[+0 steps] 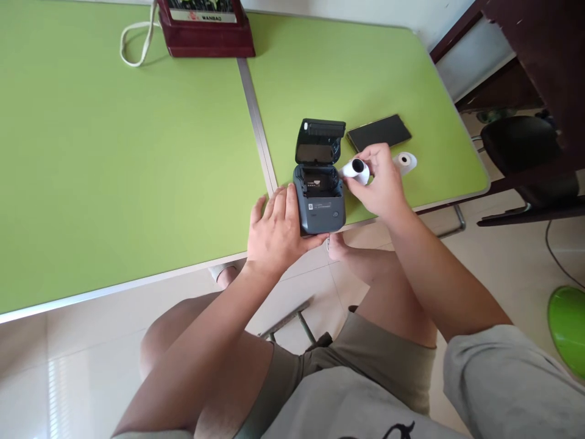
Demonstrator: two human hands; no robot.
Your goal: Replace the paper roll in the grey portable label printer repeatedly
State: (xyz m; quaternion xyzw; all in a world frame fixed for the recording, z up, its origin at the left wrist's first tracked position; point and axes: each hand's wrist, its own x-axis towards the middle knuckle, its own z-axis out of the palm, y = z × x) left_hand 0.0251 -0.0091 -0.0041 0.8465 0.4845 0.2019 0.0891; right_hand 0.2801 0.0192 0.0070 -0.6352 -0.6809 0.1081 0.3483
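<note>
A small dark grey label printer sits near the front edge of the green table with its lid raised. Its paper bay is exposed, and a small white label shows inside. My left hand steadies the printer from the left, fingers along its side and thumb across its front bottom edge. Between the thumb and fingers of my right hand is a white paper roll with a dark core, held just right of the open bay. A second white paper roll lies beyond that hand.
Behind my right hand lies a black smartphone. A dark red device with a white cord stands at the back of the green table. A metal seam crosses the tabletop. To the right are a black chair and a green object.
</note>
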